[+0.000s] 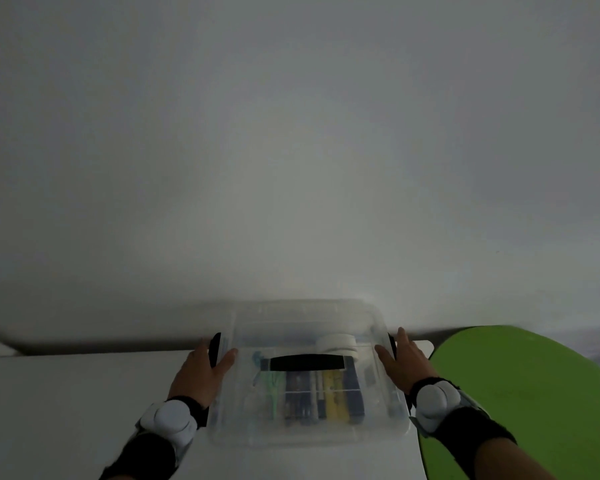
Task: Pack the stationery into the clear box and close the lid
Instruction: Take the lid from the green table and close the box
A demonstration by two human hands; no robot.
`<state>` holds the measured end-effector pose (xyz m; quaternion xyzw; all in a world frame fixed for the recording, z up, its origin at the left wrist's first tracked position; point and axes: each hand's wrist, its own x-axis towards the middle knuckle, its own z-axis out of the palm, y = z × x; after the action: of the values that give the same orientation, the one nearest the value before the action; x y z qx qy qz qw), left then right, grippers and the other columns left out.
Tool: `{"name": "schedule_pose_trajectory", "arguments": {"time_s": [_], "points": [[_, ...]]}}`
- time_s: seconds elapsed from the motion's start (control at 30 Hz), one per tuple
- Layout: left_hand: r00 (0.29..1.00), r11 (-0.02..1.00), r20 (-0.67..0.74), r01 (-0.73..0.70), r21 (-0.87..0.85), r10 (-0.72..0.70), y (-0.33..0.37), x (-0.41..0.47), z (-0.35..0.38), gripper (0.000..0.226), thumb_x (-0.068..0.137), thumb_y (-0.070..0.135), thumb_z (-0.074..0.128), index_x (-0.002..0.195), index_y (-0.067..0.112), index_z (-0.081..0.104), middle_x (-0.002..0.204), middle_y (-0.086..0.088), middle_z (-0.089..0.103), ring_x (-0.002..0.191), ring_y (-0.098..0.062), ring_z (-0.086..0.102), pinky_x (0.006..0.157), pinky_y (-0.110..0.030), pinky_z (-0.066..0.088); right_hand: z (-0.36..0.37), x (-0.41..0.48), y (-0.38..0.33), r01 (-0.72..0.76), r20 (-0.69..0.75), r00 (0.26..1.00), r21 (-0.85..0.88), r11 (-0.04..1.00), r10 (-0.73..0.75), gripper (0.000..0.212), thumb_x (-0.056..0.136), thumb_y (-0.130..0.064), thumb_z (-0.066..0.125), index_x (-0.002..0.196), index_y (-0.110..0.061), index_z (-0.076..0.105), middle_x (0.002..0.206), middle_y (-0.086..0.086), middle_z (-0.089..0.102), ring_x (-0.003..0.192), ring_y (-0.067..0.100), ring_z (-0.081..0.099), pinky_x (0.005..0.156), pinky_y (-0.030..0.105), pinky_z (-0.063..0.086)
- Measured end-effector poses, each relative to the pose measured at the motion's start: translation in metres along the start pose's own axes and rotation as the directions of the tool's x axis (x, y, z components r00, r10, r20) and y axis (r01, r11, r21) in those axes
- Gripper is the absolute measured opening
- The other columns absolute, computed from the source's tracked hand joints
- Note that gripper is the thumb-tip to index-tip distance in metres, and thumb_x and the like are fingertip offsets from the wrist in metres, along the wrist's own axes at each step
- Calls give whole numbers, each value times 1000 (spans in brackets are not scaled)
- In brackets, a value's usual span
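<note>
Lid (305,336) sat on clear box (307,427) w/ stationery inside; left hand (201,370) & right hand (404,363) fingers gripped black latches at box sides

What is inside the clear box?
Through the clear box lid: a white tape roll, green scissors, blue and yellow items. The black handle hides whatever lies beneath.

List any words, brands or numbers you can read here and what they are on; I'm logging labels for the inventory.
None can be read.
Yellow pack and blue packs inside the clear box: any print too blurred to read.
Black handle on the lid, white roll, green board: no text visible.
</note>
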<state>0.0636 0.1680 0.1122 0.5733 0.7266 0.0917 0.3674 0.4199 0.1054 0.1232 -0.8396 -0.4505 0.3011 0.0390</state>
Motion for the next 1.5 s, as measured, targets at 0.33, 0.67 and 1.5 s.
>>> {"name": "schedule_pose_trajectory", "arguments": {"time_s": [0.33,0.67,1.5], "points": [[998,997,-27,60,43,-59,2,4,-4,69,81,61,58,112,0,59,114,-24,59,112,-37,55,97,-42,46,-1,0,1,-172,14,985,78,982,171,78,89,-60,48,135,3,38,134,22,49,125,35,47,102,40,42],[993,998,-106,-41,53,46,9,-10,-1,54,87,53,54,119,11,43,116,-17,62,107,-36,59,86,-40,47,-2,-11,-10,-178,-95,977,147,973,193,63,87,-49,59,121,0,41,127,21,50,119,36,52,96,40,45],[993,1000,-114,-10,9,11,29,-22,19,50,101,31,33,144,7,22,126,-31,50,110,-44,56,91,-45,43,25,-17,-28,-151,-75,985,40,988,154,38,101,-20,29,133,-2,38,134,26,39,121,42,44,97,47,38]]}}
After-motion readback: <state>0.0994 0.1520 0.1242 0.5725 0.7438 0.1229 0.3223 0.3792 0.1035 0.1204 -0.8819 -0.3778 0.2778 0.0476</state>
